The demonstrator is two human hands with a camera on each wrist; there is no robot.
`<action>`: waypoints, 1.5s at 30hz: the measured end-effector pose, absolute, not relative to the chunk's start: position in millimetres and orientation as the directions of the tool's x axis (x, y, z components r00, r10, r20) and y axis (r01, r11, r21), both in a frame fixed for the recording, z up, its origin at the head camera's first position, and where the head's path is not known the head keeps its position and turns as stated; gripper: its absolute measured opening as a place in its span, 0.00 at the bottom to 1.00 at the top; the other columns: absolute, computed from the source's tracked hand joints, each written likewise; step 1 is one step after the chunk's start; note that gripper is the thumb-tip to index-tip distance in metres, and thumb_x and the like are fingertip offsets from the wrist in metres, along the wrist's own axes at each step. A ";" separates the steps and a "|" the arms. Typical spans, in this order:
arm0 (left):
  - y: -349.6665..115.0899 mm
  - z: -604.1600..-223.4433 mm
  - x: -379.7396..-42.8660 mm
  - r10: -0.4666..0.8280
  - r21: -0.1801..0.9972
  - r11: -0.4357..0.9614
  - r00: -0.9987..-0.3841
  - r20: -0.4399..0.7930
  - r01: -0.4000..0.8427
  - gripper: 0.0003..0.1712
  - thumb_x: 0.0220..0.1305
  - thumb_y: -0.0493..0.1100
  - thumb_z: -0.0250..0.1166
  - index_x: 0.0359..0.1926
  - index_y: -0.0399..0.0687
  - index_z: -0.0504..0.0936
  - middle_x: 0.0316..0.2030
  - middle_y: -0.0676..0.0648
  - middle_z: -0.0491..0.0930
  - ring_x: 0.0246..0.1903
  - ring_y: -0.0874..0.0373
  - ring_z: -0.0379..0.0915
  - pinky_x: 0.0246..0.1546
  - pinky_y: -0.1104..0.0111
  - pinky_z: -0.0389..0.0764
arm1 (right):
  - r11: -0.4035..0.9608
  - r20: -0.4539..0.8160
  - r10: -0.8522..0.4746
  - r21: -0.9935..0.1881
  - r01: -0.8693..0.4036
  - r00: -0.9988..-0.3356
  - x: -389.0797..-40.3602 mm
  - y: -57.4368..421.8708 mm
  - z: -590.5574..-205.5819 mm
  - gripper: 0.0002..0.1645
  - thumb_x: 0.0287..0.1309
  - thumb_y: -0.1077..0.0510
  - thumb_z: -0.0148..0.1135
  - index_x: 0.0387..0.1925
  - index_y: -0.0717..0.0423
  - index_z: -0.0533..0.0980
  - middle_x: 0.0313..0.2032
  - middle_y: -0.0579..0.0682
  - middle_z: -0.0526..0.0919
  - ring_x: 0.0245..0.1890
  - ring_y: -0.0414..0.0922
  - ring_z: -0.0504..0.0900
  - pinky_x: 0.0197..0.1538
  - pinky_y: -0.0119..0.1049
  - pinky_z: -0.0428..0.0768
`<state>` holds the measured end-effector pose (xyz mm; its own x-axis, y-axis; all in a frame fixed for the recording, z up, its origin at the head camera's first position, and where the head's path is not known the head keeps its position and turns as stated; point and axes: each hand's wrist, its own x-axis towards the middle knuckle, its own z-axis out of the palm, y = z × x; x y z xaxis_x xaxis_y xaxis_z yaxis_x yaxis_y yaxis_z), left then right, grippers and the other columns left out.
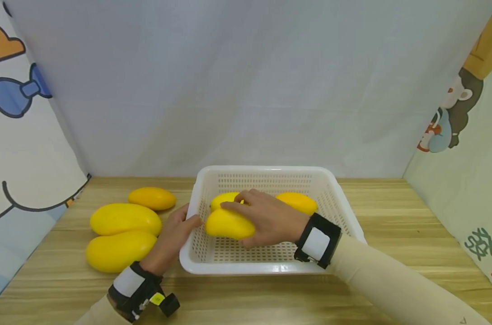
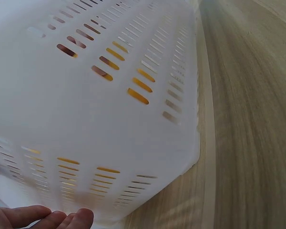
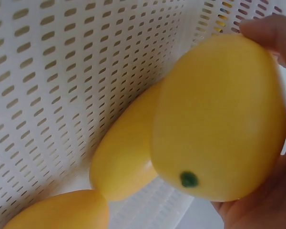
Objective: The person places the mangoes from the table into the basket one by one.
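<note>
A: What is the right hand [image 1: 266, 221] doing?
B: It grips 1 yellow mango [image 1: 229, 224], the fingers curled over the far side and the thumb low on the near side. A dark green stem spot [image 3: 189, 179] shows on the fruit's skin.

A: Where is that fruit?
B: Inside the white perforated plastic basket [image 1: 270, 269], toward its left end. I can't tell whether it touches the floor of it.

A: And the left hand [image 1: 170, 237]?
B: It grips the basket's left rim, thumb over the edge and fingers against the outer wall.

A: Anything else in there?
B: 2 more: a left basket mango [image 1: 223, 199] just behind the gripped fruit, partly hidden, and a right basket mango [image 1: 296, 202] beyond the right hand.

A: Outside it?
B: 3 on the wood-grain table [image 1: 246, 300], left of the basket. The nearest mango [image 1: 119, 251] and the middle mango [image 1: 125, 219] lie side by side, touching; the smaller farthest mango [image 1: 152, 198] sits just behind them.

A: The wrists?
B: Each wears a black strap, the left strap [image 1: 136, 291] and the right strap [image 1: 319, 239].
</note>
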<state>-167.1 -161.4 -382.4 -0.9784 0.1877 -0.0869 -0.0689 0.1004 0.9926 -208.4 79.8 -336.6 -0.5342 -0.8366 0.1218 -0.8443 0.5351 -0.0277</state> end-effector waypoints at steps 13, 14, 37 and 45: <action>-161.4 -380.6 -165.5 0.167 0.991 0.119 -0.983 -0.080 -0.061 0.27 0.66 0.42 0.48 0.66 0.53 0.60 0.52 0.42 0.74 0.41 0.48 0.77 0.36 0.56 0.80 | 0.525 0.035 -0.850 -0.020 -0.851 -0.526 -208.8 71.6 -338.6 0.49 0.45 0.37 0.64 0.68 0.39 0.57 0.58 0.45 0.71 0.54 0.44 0.66 0.56 0.39 0.67; -161.3 -380.7 -165.9 0.165 0.991 0.118 -0.983 -0.079 -0.060 0.27 0.66 0.42 0.48 0.66 0.53 0.60 0.52 0.42 0.74 0.41 0.48 0.77 0.37 0.56 0.80 | 0.525 0.032 -0.850 -0.016 -0.851 -0.525 -208.8 71.4 -338.9 0.49 0.45 0.37 0.64 0.68 0.39 0.57 0.58 0.45 0.71 0.54 0.44 0.66 0.56 0.39 0.67; -161.6 -382.3 -167.3 0.157 0.989 0.134 -0.984 -0.085 -0.064 0.27 0.66 0.41 0.48 0.66 0.54 0.59 0.55 0.42 0.73 0.42 0.49 0.76 0.38 0.58 0.80 | 0.509 -0.034 -0.861 -0.024 -0.861 -0.508 -209.6 70.1 -340.9 0.48 0.44 0.37 0.64 0.67 0.38 0.58 0.57 0.45 0.70 0.48 0.42 0.67 0.50 0.35 0.69; -161.0 -382.4 -167.3 0.153 0.988 0.142 -0.985 -0.076 -0.055 0.28 0.65 0.41 0.48 0.66 0.53 0.59 0.55 0.42 0.72 0.42 0.49 0.76 0.37 0.58 0.80 | 0.498 -0.035 -0.867 -0.041 -0.866 -0.497 -209.9 70.6 -341.3 0.49 0.43 0.37 0.65 0.67 0.39 0.58 0.55 0.45 0.70 0.47 0.41 0.67 0.49 0.33 0.69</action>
<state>-167.3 -161.0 -382.4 -0.9852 0.1534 -0.0765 -0.0546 0.1421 0.9883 -209.9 70.6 -341.3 -0.4968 -0.8671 -0.0353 -0.8662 0.4980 -0.0406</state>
